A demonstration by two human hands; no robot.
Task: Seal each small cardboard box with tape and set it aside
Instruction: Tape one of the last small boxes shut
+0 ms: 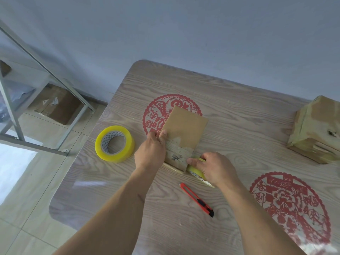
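A metal shelf frame [11,100] and a brown carton [57,105] on the floor are seen beyond the table's left edge. On the wood-grain table [239,126], a large roll of yellow tape [114,143] is laid flat near the left edge. Just beside it, the left hand [150,150] is curled round the left side of the small cardboard box [184,133], thumb on its top face; the box is placed near the table's middle, over 1 red paper-cut decal [156,111]. At the box's near right corner, a second yellow tape roll [196,171] is gripped by the right hand [215,168]. A red utility knife [196,199] is laid toward the near edge. A taped box [314,129] is set at the far right edge, behind a second decal [288,205].
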